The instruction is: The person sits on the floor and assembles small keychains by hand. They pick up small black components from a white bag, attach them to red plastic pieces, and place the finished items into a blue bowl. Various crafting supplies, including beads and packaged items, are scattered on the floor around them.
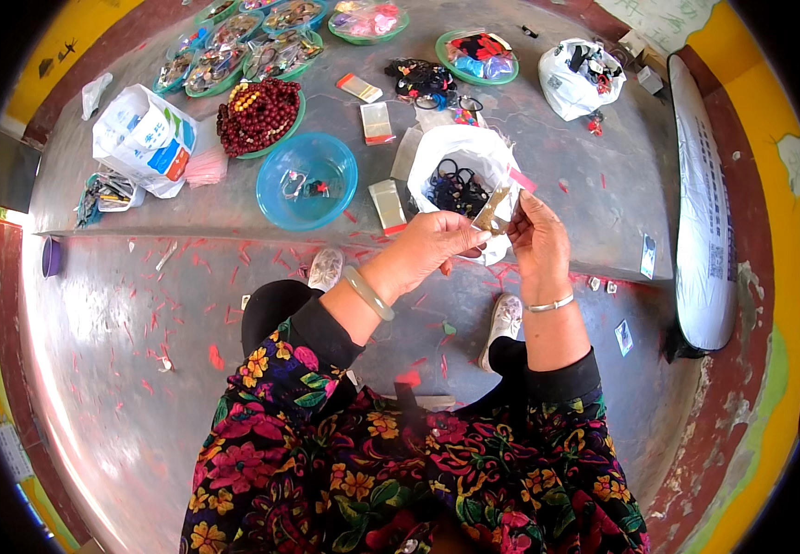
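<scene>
Between my two hands is a small clear plastic bag (494, 216) with something brownish-gold showing in it. My left hand (429, 247) pinches its lower left side with thumb and finger. On its other side, the fingers of my right hand (542, 238) are closed on its edge. A white plastic sack (455, 140) stands open just beyond, and black hair ties (455, 187) fill its bottom. The small bag covers part of the sack's near right side. Exactly what the small bag contains is too small to tell.
On the raised ledge are a blue basin (275, 208), dark red bead strings (259, 115), packs of clear bags (387, 205), a white carrier bag (141, 138) and another white sack (568, 78). Several trays of trinkets stand farther back. Red scraps litter the floor (141, 314).
</scene>
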